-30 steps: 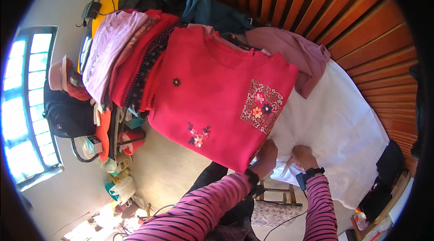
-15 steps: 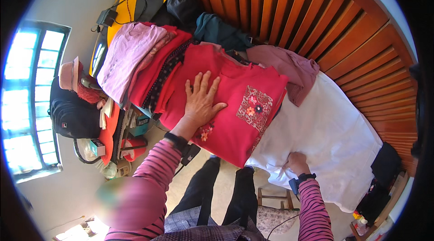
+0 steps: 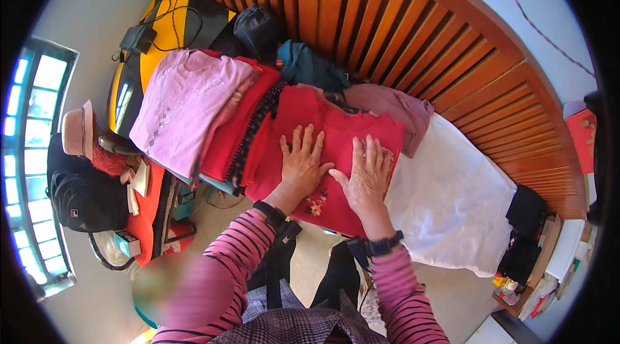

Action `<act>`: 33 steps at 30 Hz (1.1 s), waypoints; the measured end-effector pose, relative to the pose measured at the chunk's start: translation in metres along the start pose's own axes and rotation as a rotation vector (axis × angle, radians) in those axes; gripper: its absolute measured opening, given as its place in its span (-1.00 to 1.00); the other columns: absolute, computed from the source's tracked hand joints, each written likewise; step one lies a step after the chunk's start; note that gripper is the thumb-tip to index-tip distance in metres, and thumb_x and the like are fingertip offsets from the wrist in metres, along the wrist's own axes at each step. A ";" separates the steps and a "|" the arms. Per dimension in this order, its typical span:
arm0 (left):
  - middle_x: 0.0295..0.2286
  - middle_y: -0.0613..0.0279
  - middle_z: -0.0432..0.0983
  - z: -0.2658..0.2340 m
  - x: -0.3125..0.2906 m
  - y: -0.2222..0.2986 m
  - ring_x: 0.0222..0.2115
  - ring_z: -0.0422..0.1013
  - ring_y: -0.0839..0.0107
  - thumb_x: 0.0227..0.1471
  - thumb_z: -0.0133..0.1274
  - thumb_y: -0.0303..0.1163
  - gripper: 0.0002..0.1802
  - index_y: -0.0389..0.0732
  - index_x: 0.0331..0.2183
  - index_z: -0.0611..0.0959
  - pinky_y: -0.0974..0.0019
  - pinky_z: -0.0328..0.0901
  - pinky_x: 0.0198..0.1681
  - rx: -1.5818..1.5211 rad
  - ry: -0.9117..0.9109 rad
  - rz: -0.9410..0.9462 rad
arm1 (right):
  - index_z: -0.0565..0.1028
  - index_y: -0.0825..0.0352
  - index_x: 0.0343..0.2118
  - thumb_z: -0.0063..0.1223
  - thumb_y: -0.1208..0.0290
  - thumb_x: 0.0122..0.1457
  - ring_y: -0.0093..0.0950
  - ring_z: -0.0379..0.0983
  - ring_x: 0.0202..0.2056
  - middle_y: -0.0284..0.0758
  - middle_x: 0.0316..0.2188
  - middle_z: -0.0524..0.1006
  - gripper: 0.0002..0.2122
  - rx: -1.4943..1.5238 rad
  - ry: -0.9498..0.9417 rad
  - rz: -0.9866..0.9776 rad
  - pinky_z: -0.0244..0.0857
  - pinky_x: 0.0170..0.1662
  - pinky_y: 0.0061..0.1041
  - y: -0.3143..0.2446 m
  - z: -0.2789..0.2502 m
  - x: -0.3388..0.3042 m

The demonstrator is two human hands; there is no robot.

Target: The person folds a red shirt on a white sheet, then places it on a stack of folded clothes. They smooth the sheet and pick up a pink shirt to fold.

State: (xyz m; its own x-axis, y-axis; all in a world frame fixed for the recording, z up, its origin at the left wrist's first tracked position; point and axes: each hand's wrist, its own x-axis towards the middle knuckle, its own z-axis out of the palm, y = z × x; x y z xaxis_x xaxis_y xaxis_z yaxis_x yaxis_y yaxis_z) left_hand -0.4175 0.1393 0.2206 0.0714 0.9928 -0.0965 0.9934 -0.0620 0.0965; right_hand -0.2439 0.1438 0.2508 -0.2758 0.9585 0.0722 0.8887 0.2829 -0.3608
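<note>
A bright red top (image 3: 300, 106) lies folded on the bed, with small embroidered flowers near its front edge. Both hands rest flat on it, fingers spread and thumbs almost meeting. My left hand (image 3: 299, 164) presses near its middle. My right hand (image 3: 366, 179) lies further right and covers most of the embroidered patch. To the left is a pile of folded clothes, with a light pink T-shirt (image 3: 187, 95) on top and a black patterned garment (image 3: 261, 121) beside the red top. A mauve garment (image 3: 397, 106) lies behind, and a white sheet (image 3: 445, 195) spreads out to the right.
A slatted wooden headboard (image 3: 387, 28) curves behind the bed. Near it sit a teal cloth (image 3: 311, 65) and a black bag (image 3: 257, 29). A pink hat (image 3: 79, 131) and a black backpack (image 3: 87, 199) are at left; black cloths (image 3: 526, 207) lie at the right end.
My right hand has left the white sheet's near edge and now lies flat on the red top's patch. The left hand stays on the top. The view has shifted.
</note>
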 end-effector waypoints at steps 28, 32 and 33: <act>0.32 0.02 -0.05 0.016 -0.003 -0.051 0.33 -0.11 0.02 0.05 0.14 0.03 -0.09 -0.09 0.31 0.18 -0.13 -0.11 0.34 -0.208 -0.019 0.096 | 0.30 0.27 0.22 0.10 0.04 0.12 -0.12 0.06 0.30 -0.14 0.24 0.25 -0.36 -0.024 0.090 0.111 -0.21 0.37 0.05 0.032 0.059 -0.019; 0.31 0.01 -0.04 0.018 -0.004 -0.050 0.33 -0.10 -0.01 0.03 0.16 0.02 -0.07 -0.10 0.31 0.18 -0.15 -0.11 0.34 -0.184 0.033 0.113 | 0.32 0.28 0.21 0.10 0.03 0.12 -0.12 0.08 0.29 -0.14 0.22 0.27 -0.36 -0.018 0.141 0.086 -0.17 0.37 0.04 0.034 0.060 -0.022; 0.31 -0.01 -0.05 0.017 -0.004 -0.049 0.33 -0.11 -0.02 0.03 0.17 0.01 -0.07 -0.11 0.31 0.17 -0.16 -0.12 0.33 -0.196 0.016 0.115 | 0.32 0.28 0.21 0.10 0.03 0.12 -0.11 0.09 0.28 -0.14 0.22 0.28 -0.37 -0.020 0.142 0.088 -0.17 0.37 0.04 0.035 0.060 -0.022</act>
State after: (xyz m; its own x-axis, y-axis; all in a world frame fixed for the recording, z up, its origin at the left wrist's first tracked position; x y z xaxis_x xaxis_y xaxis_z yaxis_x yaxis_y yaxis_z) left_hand -0.4649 0.1368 0.1990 0.1805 0.9819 -0.0578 0.9422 -0.1557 0.2966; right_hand -0.2293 0.1308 0.1806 -0.1429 0.9745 0.1727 0.9147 0.1967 -0.3530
